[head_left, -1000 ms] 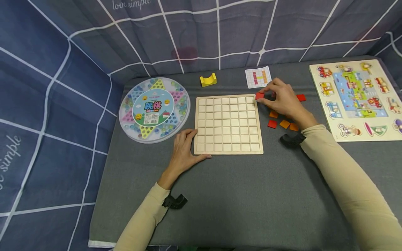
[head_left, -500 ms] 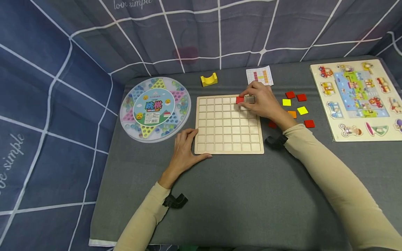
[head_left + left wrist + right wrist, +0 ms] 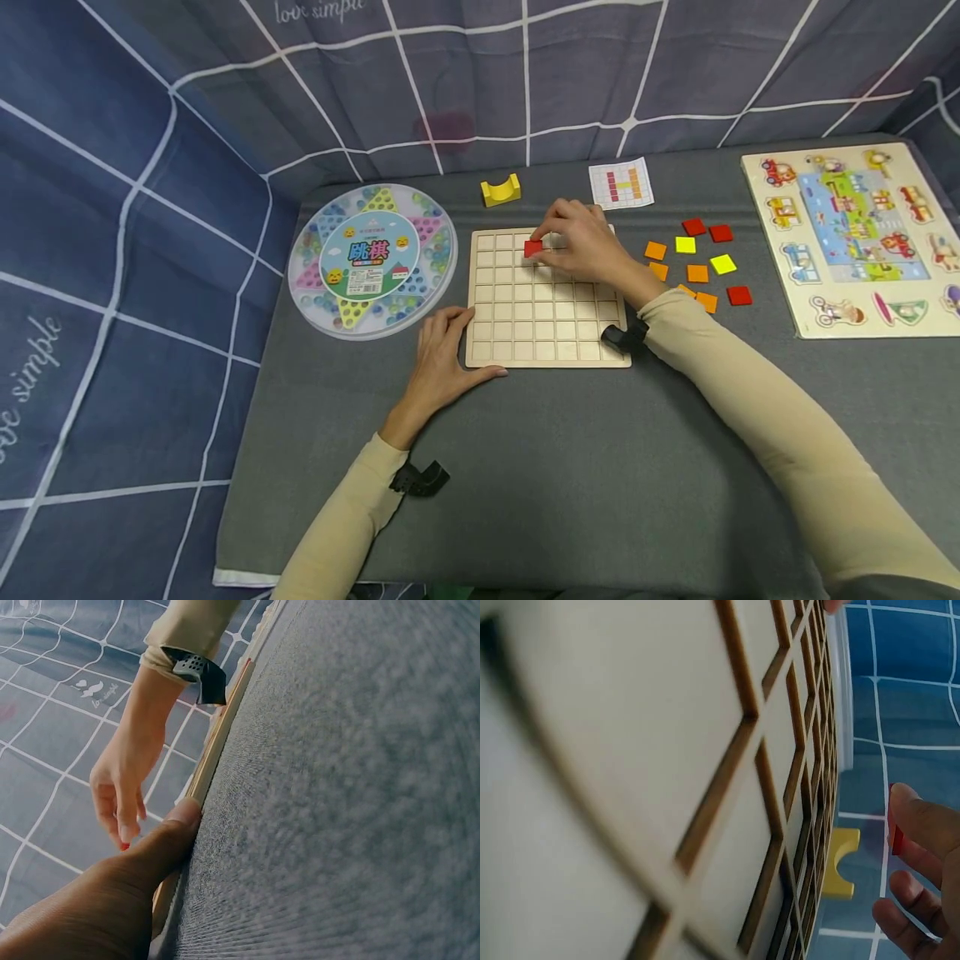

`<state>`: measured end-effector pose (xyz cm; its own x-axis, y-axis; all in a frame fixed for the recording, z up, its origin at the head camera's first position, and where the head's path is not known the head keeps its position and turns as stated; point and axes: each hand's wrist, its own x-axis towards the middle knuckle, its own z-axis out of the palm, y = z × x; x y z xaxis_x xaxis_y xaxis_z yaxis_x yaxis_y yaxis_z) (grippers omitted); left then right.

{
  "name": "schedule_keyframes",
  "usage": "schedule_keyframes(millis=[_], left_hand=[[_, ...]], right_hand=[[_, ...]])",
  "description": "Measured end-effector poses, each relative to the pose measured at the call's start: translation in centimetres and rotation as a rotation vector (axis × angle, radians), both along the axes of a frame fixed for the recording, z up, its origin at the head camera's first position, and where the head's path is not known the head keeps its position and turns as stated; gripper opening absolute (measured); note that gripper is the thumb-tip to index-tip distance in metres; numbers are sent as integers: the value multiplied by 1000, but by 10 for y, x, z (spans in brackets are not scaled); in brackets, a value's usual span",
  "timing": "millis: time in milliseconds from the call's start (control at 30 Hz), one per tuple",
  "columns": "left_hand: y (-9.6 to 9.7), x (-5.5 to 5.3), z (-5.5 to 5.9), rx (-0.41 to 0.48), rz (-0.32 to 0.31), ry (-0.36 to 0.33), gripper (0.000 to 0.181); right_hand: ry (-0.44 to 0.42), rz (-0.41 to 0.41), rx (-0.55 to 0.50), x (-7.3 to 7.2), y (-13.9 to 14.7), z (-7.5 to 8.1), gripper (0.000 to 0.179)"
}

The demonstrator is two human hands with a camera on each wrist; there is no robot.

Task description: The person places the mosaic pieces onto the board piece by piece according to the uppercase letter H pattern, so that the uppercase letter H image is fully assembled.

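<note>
A square wooden grid board (image 3: 543, 331) lies flat on the table. Over its far rows my right hand (image 3: 583, 248) pinches a small red tile (image 3: 532, 249) between thumb and fingertips. The right wrist view shows this red tile (image 3: 896, 840) edge-on, above the grid; whether it touches the board is unclear. At the board's near left corner, my left hand (image 3: 438, 364) is spread, its thumb along the near edge and its fingers at the left side. In the left wrist view, the thumb (image 3: 169, 836) presses the board's edge.
Loose orange tiles (image 3: 697, 273), red tiles (image 3: 738, 296) and yellow tiles (image 3: 723, 264) lie right of the board. Behind stand a pattern card (image 3: 621, 182) and a yellow arched block (image 3: 501, 191). A round Chinese checkers box (image 3: 367, 254) sits left, a picture puzzle (image 3: 862, 237) right.
My right hand has carried the red tile leftward from beside the board's far right corner to over its far rows. The left hand stays at the corner.
</note>
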<state>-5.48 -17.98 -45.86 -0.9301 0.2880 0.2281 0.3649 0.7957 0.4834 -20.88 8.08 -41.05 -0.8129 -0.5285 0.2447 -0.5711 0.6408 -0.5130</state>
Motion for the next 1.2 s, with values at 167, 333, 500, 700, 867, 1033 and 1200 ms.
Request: schedule_keyframes(millis=[167, 333, 500, 700, 867, 1033, 1200], left_hand=[[0, 0, -1, 1, -2, -8, 101], [-1, 0, -1, -1, 1, -13, 101], [0, 1, 0, -2, 3, -11, 101], [0, 1, 0, 2, -1, -6, 100], [1, 0, 0, -11, 3, -10, 100], [0, 0, 1, -16, 4, -25, 100], [-1, 0, 1, -20, 7, -26, 101]], right_hand=[[-18, -4, 22, -2, -9, -2, 30], [-19, -16, 28, -4, -14, -7, 31], [-44, -21, 39, -6, -17, -13, 30], [-89, -26, 11, -6, -18, -22, 28], [-96, -23, 8, -5, -18, -27, 29], [-87, -24, 15, -4, -19, -28, 29], [-89, -34, 16, -5, -20, -29, 30]])
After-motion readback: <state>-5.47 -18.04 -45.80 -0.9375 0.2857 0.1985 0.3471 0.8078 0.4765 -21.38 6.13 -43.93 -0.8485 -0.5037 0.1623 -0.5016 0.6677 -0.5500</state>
